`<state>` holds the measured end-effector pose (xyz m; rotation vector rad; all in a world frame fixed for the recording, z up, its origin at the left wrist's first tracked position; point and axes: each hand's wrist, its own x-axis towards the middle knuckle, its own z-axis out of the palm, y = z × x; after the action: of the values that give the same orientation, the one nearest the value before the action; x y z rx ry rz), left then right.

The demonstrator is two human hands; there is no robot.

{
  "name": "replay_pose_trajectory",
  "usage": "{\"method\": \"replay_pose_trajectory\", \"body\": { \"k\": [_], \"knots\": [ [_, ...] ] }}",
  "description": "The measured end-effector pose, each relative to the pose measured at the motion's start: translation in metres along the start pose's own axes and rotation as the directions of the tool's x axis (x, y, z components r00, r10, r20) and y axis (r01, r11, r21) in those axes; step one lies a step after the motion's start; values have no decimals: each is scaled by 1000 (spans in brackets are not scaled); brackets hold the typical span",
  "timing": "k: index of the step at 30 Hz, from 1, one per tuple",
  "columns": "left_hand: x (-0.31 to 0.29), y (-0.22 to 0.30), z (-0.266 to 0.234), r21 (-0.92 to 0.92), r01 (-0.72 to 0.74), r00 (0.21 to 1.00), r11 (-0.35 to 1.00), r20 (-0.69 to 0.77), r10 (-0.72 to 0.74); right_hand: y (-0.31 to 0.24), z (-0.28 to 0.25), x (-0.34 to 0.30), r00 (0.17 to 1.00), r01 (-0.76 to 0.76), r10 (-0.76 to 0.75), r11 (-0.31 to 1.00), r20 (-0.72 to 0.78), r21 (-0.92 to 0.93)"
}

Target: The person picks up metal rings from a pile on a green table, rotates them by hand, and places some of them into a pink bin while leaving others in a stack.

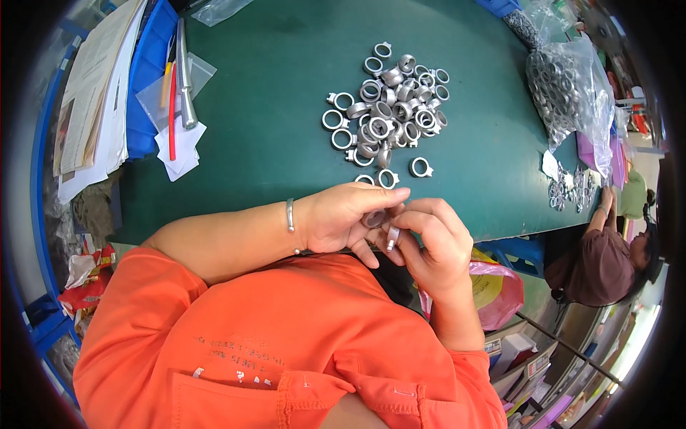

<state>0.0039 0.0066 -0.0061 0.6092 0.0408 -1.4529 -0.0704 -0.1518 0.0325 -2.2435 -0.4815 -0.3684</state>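
Just off the table's near edge, my left hand [336, 214] is closed around a grey metal ring [374, 218], its thumb stretched along the top. Close beside it, my right hand [436, 239] pinches a second metal ring [392, 237] with a small lug. The two hands nearly touch, and fingers hide parts of both rings. Beyond them on the green table lies a loose pile of similar metal rings [382, 111], some stacked, some flat. A few single rings, one with its lug to the right [420, 167], lie nearest my hands.
At left, a blue bin [146, 86] stands by papers [96, 93], a metal rod [186, 86] and a red pen [171, 121]. A clear bag of rings [564, 89] sits at the far right. Another person [597, 264] works there beside small metal parts [572, 189].
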Motion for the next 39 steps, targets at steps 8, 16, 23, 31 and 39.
{"method": "replay_pose_trajectory", "body": {
  "k": [8,16,23,31,39],
  "knots": [
    [-2,0,9,233,-231,951,945,-153,270,46,9,10,950,-306,271,902,-152,-305],
    [-2,0,13,363,-366,847,857,-252,469,42,7,-3,970,-113,126,991,-208,73],
    [-6,-1,15,469,-401,836,787,-163,524,34,15,-7,965,58,-56,998,-255,-1],
    [-1,-7,9,662,-553,709,505,56,703,29,23,-21,918,-211,381,705,-111,678],
    [-5,-6,13,568,-563,717,600,-25,697,33,26,-22,910,-170,327,856,-256,488]
  ]
}}
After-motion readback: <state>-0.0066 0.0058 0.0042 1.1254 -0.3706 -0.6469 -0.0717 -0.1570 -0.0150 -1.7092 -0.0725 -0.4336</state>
